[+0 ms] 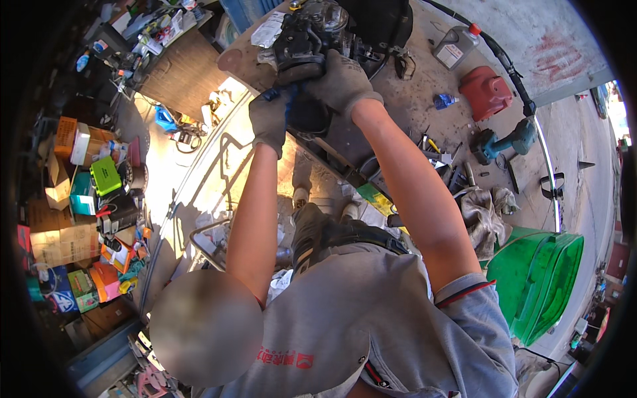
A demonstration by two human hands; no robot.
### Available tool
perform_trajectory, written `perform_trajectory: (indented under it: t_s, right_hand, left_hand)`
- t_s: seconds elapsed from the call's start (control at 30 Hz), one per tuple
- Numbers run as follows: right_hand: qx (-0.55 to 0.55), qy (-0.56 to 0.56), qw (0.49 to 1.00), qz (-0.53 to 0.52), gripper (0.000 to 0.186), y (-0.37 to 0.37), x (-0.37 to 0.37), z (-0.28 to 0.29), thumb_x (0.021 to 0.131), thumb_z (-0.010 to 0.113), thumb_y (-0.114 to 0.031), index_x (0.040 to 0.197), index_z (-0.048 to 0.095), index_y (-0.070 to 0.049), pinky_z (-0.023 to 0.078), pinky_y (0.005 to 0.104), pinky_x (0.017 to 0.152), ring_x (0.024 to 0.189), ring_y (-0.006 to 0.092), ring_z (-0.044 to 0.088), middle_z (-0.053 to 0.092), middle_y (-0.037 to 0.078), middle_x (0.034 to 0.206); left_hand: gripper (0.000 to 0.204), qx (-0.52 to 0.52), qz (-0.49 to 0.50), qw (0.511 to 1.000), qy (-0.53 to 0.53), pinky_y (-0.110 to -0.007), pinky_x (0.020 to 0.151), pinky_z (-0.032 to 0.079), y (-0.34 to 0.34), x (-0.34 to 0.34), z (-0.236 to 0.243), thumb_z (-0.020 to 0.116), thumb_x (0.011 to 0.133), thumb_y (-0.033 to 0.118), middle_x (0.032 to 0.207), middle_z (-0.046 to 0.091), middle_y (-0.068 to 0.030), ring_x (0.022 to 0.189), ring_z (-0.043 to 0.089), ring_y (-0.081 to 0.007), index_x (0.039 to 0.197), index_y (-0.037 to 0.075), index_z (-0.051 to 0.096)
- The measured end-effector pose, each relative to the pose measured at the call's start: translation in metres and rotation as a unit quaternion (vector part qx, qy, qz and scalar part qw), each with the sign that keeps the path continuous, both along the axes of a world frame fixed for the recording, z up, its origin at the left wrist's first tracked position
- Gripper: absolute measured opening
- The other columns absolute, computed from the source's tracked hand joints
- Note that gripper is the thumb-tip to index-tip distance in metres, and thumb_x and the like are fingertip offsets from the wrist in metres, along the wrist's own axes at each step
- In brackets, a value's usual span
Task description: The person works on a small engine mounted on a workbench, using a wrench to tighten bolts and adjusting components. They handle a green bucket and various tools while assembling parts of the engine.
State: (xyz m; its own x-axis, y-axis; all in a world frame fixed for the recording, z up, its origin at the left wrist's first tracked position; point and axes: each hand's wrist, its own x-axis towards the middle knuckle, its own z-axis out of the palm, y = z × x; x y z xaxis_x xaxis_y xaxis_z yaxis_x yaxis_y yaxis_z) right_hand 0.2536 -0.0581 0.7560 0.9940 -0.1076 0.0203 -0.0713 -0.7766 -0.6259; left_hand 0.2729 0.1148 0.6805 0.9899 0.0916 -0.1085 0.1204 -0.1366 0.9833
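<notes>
A dark, dirty engine (312, 33) sits at the far edge of the workbench, with metal and black parts on it. My right hand (342, 83), in a grey work glove, lies over the engine's near side, its fingers bent around a black part there. Just to its left, my left hand (268, 118), gloved alike, is closed at the bench edge. A bit of blue shows at its fingers, but what it grips is hidden. Below and between the hands is a black rounded part (309, 118).
On the bench (391, 106) to the right are a grey bottle with a red cap (456, 46), a red jug (486, 93), a teal power drill (503, 140), loose tools and a rag (486, 215). A green bin (537, 278) stands at right. Boxes (63, 232) crowd the left.
</notes>
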Motion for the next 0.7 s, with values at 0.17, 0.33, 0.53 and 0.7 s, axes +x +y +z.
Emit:
perform_trajectory:
  t_s: [0.17,0.33,0.53,0.7]
  right_hand:
    - [0.008,0.014,1.0,0.006,0.067,-0.007,-0.003,0.002,0.076,0.077,-0.047,0.121,0.056,-0.002,0.052,0.0486,0.097,0.114,0.0432,0.065,0.068,0.029,0.116]
    - [0.046,-0.002,0.999,0.025,0.064,-0.012,-0.007,0.006,0.075,0.08,-0.045,0.118,0.062,-0.001,0.053,0.0467,0.095,0.11,0.0414,0.067,0.07,0.025,0.114]
    - [0.074,-0.013,0.996,0.056,0.057,-0.032,-0.003,0.006,0.075,0.082,-0.037,0.115,0.065,-0.001,0.053,0.0462,0.093,0.108,0.0412,0.067,0.071,0.023,0.111]
    - [0.176,-0.075,0.977,0.099,0.062,-0.055,-0.014,-0.009,0.081,0.083,-0.034,0.128,0.062,0.001,0.053,0.04,0.095,0.109,0.033,0.07,0.073,0.019,0.114]
  left_hand:
    - [0.037,0.281,-0.037,0.943,-0.174,-0.039,0.077,0.055,0.012,-0.006,0.044,0.081,0.081,0.024,0.094,0.076,-0.0148,0.082,0.072,-0.0275,0.108,0.001,0.074]
    - [0.036,0.217,-0.158,0.942,-0.203,-0.04,0.086,0.055,0.026,0.013,0.06,0.076,0.081,0.021,0.1,0.076,-0.0139,0.093,0.072,-0.0314,0.114,0.006,0.073]
    - [0.029,0.102,-0.249,0.96,-0.081,-0.036,0.083,0.055,0.022,0.037,0.05,0.072,0.082,0.013,0.097,0.075,-0.012,0.086,0.07,-0.0243,0.11,0.005,0.073]
    - [0.034,0.125,-0.263,0.948,-0.128,-0.034,0.084,0.054,0.004,0.022,0.05,0.073,0.082,0.01,0.097,0.073,-0.0104,0.088,0.068,-0.02,0.115,0.004,0.068]
